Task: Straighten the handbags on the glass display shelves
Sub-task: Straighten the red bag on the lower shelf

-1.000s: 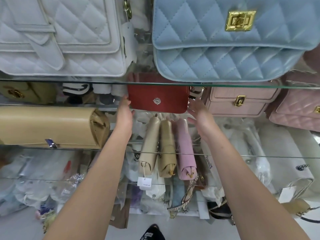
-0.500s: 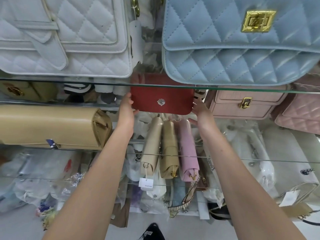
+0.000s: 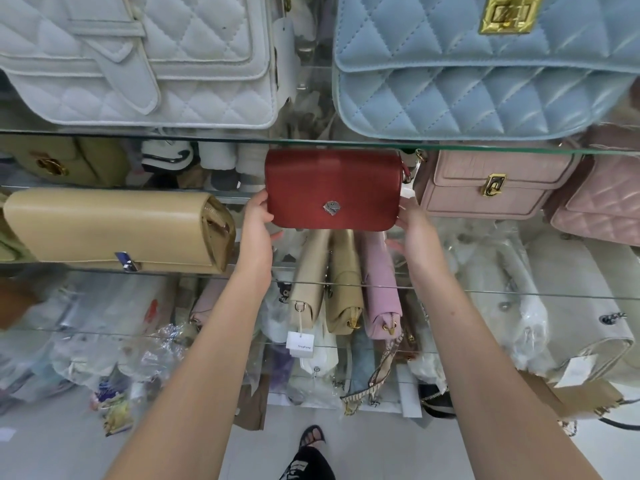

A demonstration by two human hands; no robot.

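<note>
From my remote seat the biggest thing in view is the blue quilted bag [image 3: 485, 74], which stands at the right end of the top glass shelf [image 3: 207, 138] with its gold clasp near the upper edge of the view. Beside it toward the left end of that shelf, with a gap between them, stands the white quilted bag [image 3: 138, 60]. Lower down on the left, a long beige bag [image 3: 110, 230] lies lengthwise along the front edge of its own shelf. On the second shelf, to the right, a pale pink bag [image 3: 485, 188] with a gold lock faces me. Just left of it, at the middle of that shelf's front edge and tucked under the top shelf's edge, is the red handbag [image 3: 332, 188]. It is upright with its flap toward me, though I cannot tell whether its base rests on the glass or is lifted off it. I see both bare arms reaching up to it. The left hand [image 3: 256, 223] grips the bag's lower left corner with its fingers curled round the end. The right hand [image 3: 414, 230] holds the lower right corner, its fingers tucked behind the bag and its thumb stretched out beneath. Below the red handbag, three slim bags [image 3: 346, 282] stand side by side, end-on to me, on a lower shelf, and a white tag [image 3: 300, 344] hangs from the leftmost one. Smallest of all is the silver clasp [image 3: 331, 207], low on the middle of the red flap.
</note>
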